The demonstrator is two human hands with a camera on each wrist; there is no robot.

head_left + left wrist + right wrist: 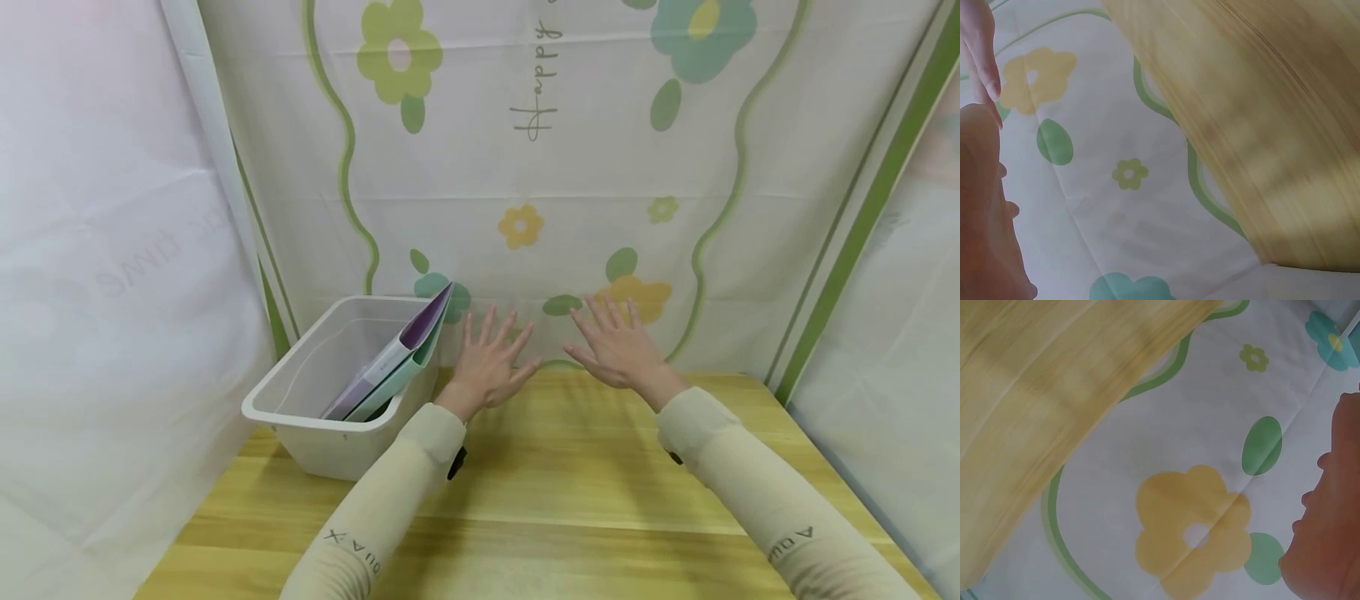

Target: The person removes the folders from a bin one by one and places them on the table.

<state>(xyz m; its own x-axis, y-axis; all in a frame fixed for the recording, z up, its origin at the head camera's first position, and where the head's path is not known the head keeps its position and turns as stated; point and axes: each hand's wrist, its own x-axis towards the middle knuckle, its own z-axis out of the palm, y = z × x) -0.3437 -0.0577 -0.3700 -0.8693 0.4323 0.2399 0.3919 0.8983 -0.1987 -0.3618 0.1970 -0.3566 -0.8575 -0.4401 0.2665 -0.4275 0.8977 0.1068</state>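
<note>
So there's a big floral cloth (585, 158) at the back and a wooden desk (570, 475) in front of it. On the desk's left side sits a white bin (337, 450), with a purple folder (427, 323) and a mint folder (393, 383) leaning inside, tops poking past the rim. Both are already in there, so that bit looks done to me; can't tell if anything's left. The folders are just left of the left hand (489, 362), apart from it, and farther from the right hand (617, 346). Fingers on both are spread, holding nothing.
</note>
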